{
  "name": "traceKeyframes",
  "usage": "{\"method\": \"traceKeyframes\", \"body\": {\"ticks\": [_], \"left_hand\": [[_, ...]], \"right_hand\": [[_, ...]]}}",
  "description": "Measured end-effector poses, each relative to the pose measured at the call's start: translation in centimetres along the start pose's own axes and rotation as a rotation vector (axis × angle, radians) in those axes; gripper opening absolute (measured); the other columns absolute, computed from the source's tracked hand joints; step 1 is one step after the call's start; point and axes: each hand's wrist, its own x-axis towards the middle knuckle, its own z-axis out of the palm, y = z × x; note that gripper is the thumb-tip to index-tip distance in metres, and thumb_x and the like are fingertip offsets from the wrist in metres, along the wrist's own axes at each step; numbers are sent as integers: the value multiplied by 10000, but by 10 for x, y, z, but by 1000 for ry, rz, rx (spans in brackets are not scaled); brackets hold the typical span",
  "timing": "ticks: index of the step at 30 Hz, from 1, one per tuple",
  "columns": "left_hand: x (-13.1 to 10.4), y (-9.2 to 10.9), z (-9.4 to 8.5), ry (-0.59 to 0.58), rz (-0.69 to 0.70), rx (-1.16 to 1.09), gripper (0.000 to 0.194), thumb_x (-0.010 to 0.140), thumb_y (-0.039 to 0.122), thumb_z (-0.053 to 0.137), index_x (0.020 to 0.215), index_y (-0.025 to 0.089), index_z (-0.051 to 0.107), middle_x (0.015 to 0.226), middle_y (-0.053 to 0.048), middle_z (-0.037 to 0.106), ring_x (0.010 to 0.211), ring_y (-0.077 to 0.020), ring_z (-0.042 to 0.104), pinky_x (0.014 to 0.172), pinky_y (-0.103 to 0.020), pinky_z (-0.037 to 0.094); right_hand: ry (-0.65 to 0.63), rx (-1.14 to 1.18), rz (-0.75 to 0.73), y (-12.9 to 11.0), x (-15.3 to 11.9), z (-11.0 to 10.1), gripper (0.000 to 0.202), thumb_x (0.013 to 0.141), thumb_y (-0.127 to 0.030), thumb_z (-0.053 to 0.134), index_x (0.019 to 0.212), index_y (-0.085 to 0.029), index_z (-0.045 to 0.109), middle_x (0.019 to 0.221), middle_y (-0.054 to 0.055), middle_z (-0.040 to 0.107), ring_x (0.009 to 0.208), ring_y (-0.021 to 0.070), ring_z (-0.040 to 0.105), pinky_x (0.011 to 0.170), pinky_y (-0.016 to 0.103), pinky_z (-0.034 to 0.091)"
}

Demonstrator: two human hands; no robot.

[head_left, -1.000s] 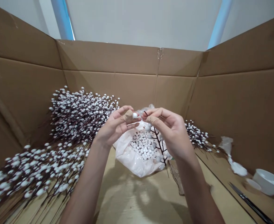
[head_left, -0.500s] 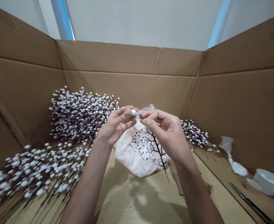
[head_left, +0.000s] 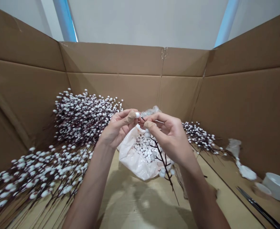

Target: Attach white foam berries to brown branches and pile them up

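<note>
A white berry (head_left: 137,115) is pinched between the taped thumb and finger of my left hand (head_left: 119,127). Close to its right, my right hand (head_left: 170,133) grips a dark branch (head_left: 165,162) that carries several white berries and hangs down toward the tabletop. The branch's dark tip pokes out from my right fingers beside the berry; whether they touch is too small to tell. Tape also wraps my right thumb. Beneath both hands lies an open plastic bag (head_left: 135,163) full of loose white berries.
Berry branches are heaped at the back left (head_left: 82,117), front left (head_left: 42,171) and right (head_left: 199,136). Tweezers (head_left: 259,206), a white bowl (head_left: 277,186) and a crumpled plastic piece (head_left: 247,172) lie at the right. Cardboard walls (head_left: 116,58) surround the table.
My hands have come slightly closer together, narrowing the gap between berry and branch tip. The hanging branch's lower end has swung slightly down and right. The view has shifted a little.
</note>
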Motion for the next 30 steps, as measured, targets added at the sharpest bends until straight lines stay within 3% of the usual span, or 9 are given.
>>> {"method": "traceKeyframes", "body": {"ticks": [7, 15, 30], "left_hand": [[-2, 1, -1, -42, 5, 24, 173, 596, 101, 805, 752, 75, 733, 757, -45, 723, 659, -96, 669, 653, -122, 552], [-4, 1, -1, -70, 16, 58, 156, 624, 116, 793, 769, 88, 741, 767, -39, 730, 701, -103, 677, 685, -124, 553], [-7, 4, 1, -21, 16, 170, 185, 571, 130, 825, 739, 114, 749, 720, -40, 739, 679, -106, 678, 678, -130, 540]], "right_hand": [[23, 13, -29, 4, 1, 0, 109, 754, -168, 573, 652, -162, 535, 868, 53, 672, 785, 155, 635, 675, 290, 486], [18, -36, -24, 4, 0, 0, 94, 743, -161, 560, 653, -163, 536, 879, 56, 669, 766, 140, 628, 653, 271, 484], [-12, -61, -33, 4, -1, -2, 98, 754, -143, 536, 658, -164, 542, 822, 34, 655, 759, 132, 601, 659, 265, 475]]}}
